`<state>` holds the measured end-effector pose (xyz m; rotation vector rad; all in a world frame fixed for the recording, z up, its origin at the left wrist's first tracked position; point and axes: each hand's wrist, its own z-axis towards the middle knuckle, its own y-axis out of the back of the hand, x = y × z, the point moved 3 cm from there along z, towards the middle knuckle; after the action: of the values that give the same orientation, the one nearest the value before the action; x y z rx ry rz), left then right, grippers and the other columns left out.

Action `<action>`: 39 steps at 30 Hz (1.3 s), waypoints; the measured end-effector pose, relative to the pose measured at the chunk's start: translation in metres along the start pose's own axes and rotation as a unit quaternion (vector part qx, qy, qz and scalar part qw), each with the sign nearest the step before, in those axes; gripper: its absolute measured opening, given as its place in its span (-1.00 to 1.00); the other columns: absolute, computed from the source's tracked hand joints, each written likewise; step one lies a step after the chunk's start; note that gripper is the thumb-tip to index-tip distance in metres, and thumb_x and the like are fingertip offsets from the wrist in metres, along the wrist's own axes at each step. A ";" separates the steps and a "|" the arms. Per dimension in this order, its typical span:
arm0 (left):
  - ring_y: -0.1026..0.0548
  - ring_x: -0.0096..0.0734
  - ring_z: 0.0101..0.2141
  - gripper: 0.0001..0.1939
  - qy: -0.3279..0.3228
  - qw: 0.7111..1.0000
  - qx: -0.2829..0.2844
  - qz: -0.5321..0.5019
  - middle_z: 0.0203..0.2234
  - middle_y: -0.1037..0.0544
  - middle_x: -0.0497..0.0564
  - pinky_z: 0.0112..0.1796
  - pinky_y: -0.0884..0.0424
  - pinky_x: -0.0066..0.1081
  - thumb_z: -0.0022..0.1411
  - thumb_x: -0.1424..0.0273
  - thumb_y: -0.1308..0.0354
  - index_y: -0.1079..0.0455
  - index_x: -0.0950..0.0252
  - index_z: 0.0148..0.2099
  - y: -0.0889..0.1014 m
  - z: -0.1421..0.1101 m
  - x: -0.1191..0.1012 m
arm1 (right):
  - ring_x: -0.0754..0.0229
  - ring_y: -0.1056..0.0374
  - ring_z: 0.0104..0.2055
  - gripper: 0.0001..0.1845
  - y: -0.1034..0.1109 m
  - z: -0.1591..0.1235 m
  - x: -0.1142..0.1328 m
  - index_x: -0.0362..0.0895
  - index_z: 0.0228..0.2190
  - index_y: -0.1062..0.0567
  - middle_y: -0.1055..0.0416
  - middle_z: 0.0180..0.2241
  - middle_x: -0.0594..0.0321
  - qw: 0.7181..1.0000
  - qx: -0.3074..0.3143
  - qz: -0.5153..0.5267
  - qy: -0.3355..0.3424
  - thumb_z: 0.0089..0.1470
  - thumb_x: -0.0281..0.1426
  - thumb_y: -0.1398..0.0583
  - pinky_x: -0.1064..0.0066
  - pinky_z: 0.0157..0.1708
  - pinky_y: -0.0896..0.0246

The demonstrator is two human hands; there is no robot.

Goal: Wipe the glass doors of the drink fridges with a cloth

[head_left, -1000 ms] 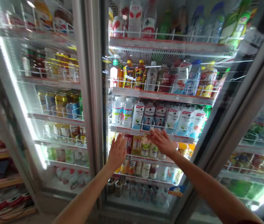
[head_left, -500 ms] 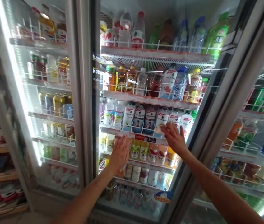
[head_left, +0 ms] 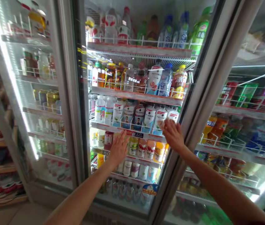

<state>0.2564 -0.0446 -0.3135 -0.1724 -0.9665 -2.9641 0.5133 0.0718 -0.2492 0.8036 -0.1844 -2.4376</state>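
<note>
Spread flat, grasping nothing, our left hand (head_left: 118, 148) is at the glass door (head_left: 144, 205); whether our right hand (head_left: 174, 135) pinches something, we cannot tell.
Too quick a rightward sweep could knock our knuckles on the metal frame (head_left: 213, 78) right of the glass door, which bars us from the bottles (head_left: 129, 114) behind it.

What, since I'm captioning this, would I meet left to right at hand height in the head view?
Long light strip, left metal post, left hand, black price tag, right hand, orange bottle.
</note>
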 end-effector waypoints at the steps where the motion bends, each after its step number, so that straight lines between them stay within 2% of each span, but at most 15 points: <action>1: 0.02 -0.17 0.23 -0.50 -0.002 1.000 -0.001 0.003 0.23 -0.05 0.18 0.15 -0.05 -0.07 0.15 0.50 0.07 -0.14 0.35 0.17 -0.001 -0.001 -0.003 | 0.08 0.25 0.30 -0.66 -0.004 -0.018 0.016 -0.10 -0.05 -0.38 -0.09 0.19 0.14 0.997 0.027 0.028 0.074 0.12 -0.48 -0.04 0.03 0.21 0.20; 3: 0.02 -0.18 0.23 -0.50 -0.012 1.000 0.000 0.009 0.22 -0.06 0.17 0.15 -0.07 -0.08 0.16 0.51 0.08 -0.14 0.34 0.17 -0.002 -0.002 -0.009 | 0.19 0.17 0.29 -0.64 -0.011 -0.058 0.049 -0.09 -0.03 -0.35 -0.09 0.20 0.23 0.972 0.064 0.085 0.209 0.13 -0.50 -0.02 0.16 0.23 0.15; 5: 0.02 -0.20 0.23 -0.50 -0.019 1.000 -0.001 0.011 0.23 -0.06 0.16 0.15 -0.07 -0.09 0.16 0.52 0.10 -0.14 0.32 0.17 -0.001 -0.002 -0.012 | 0.23 0.13 0.28 -0.64 -0.015 -0.075 0.063 -0.07 -0.02 -0.35 -0.09 0.20 0.30 0.956 0.078 0.104 0.265 0.14 -0.47 -0.02 0.19 0.24 0.16; 7: 0.03 -0.21 0.23 -0.50 -0.016 1.000 -0.006 0.009 0.23 -0.05 0.15 0.15 -0.07 -0.10 0.16 0.51 0.10 -0.14 0.32 0.17 0.001 0.002 -0.013 | 0.20 0.17 0.29 -0.62 -0.013 -0.056 0.046 -0.03 0.00 -0.33 -0.10 0.19 0.30 0.970 0.065 0.085 0.217 0.13 -0.47 -0.04 0.14 0.24 0.20; 9: 0.04 -0.21 0.24 -0.49 -0.008 1.000 -0.015 0.005 0.23 -0.04 0.17 0.16 -0.06 -0.10 0.16 0.52 0.09 -0.12 0.33 0.18 0.004 0.011 -0.011 | 0.13 0.23 0.30 -0.57 -0.004 -0.016 0.009 -0.01 0.03 -0.30 -0.10 0.19 0.22 0.996 0.022 0.039 0.076 0.11 -0.48 -0.06 0.04 0.23 0.25; 12: 0.07 -0.19 0.24 -0.47 0.001 0.999 -0.037 -0.005 0.23 -0.02 0.18 0.16 -0.05 -0.08 0.15 0.53 0.07 -0.09 0.34 0.19 0.009 0.025 -0.002 | -0.01 0.23 0.30 -0.55 0.009 0.015 -0.030 -0.04 0.05 -0.29 -0.05 0.20 0.08 0.991 -0.057 -0.024 -0.117 0.10 -0.45 -0.07 -0.09 0.19 0.23; 14: 0.09 -0.19 0.25 -0.47 0.007 0.998 -0.054 -0.011 0.24 0.00 0.18 0.16 -0.03 -0.06 0.15 0.52 0.07 -0.09 0.33 0.20 0.013 0.032 0.007 | -0.01 0.20 0.29 -0.57 0.011 0.000 -0.022 -0.04 0.02 -0.32 -0.05 0.21 0.09 0.991 -0.060 -0.022 -0.114 0.09 -0.47 -0.06 -0.09 0.18 0.17; 18: 0.10 -0.20 0.25 -0.47 0.001 0.997 -0.079 -0.017 0.24 0.01 0.16 0.17 -0.01 -0.07 0.16 0.51 0.07 -0.06 0.31 0.21 0.020 0.041 0.032 | 0.15 0.08 0.26 -0.52 0.006 -0.039 0.003 0.06 0.02 -0.31 -0.17 0.16 0.23 0.998 0.052 0.017 0.030 0.08 -0.56 -0.03 0.08 0.20 0.10; 20: 0.10 -0.19 0.25 -0.47 0.002 0.995 -0.099 -0.022 0.24 0.01 0.17 0.17 -0.01 -0.07 0.18 0.49 0.08 -0.03 0.30 0.22 0.023 0.048 0.048 | 0.11 0.06 0.26 -0.49 0.010 -0.021 -0.016 0.05 0.06 -0.27 -0.16 0.16 0.19 0.999 0.039 0.000 -0.013 0.08 -0.53 -0.04 0.06 0.19 0.10; 24: 0.11 -0.16 0.25 -0.47 0.018 0.989 -0.147 -0.030 0.26 0.05 0.18 0.16 -0.01 -0.04 0.22 0.41 0.07 0.00 0.29 0.23 0.029 0.066 0.087 | -0.02 0.13 0.27 -0.48 0.024 0.046 -0.057 -0.06 0.11 -0.21 0.01 0.23 0.07 0.964 -0.137 -0.074 -0.216 0.09 -0.46 -0.05 -0.05 0.16 0.10; 26: 0.11 -0.14 0.25 -0.47 0.033 0.985 -0.166 -0.033 0.26 0.06 0.17 0.16 0.00 -0.02 0.23 0.38 0.06 0.00 0.28 0.23 0.031 0.073 0.108 | -0.03 0.15 0.28 -0.49 0.018 0.055 -0.041 -0.07 0.10 -0.22 0.06 0.24 0.08 0.962 -0.162 -0.082 -0.204 0.09 -0.48 -0.05 -0.05 0.15 0.07; 30: 0.07 -0.12 0.24 -0.48 0.054 0.982 -0.175 -0.040 0.26 0.05 0.16 0.15 0.00 0.00 0.23 0.35 0.08 0.00 0.26 0.24 0.034 0.074 0.145 | 0.06 0.07 0.26 -0.49 -0.005 0.037 0.008 0.02 0.07 -0.26 -0.05 0.21 0.17 0.999 -0.022 -0.035 -0.012 0.06 -0.50 -0.08 0.09 0.17 0.03; 32: 0.07 -0.13 0.24 -0.47 0.047 0.984 -0.167 -0.040 0.26 0.04 0.14 0.15 0.00 0.00 0.24 0.35 0.08 0.01 0.25 0.24 0.035 0.072 0.158 | 0.05 0.03 0.24 -0.49 -0.004 0.046 -0.001 0.02 0.08 -0.24 -0.08 0.20 0.16 0.998 -0.025 -0.047 -0.042 0.08 -0.47 -0.07 0.06 0.17 0.04; 36: 0.08 -0.15 0.24 -0.43 0.033 0.983 -0.178 -0.033 0.25 0.04 0.14 0.15 -0.02 -0.03 0.24 0.38 0.08 0.09 0.23 0.27 0.031 0.069 0.169 | -0.06 0.12 0.27 -0.47 0.009 0.105 -0.027 -0.11 0.13 -0.17 0.07 0.24 0.04 0.942 -0.207 -0.086 -0.248 0.11 -0.47 0.00 -0.10 0.15 0.10; 39: 0.11 -0.15 0.25 -0.37 0.019 0.981 -0.192 -0.029 0.26 0.08 0.13 0.15 -0.01 -0.03 0.23 0.39 0.05 0.18 0.19 0.30 0.026 0.066 0.172 | 0.01 0.18 0.29 -0.45 -0.003 0.135 0.021 -0.08 0.15 -0.13 0.15 0.27 0.09 0.974 -0.172 -0.049 -0.141 0.11 -0.49 0.00 -0.02 0.18 0.10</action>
<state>0.0934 -0.0241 -0.2260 -0.0924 -0.3925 -3.1616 0.4190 0.0569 -0.1512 0.3211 0.1743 -2.5673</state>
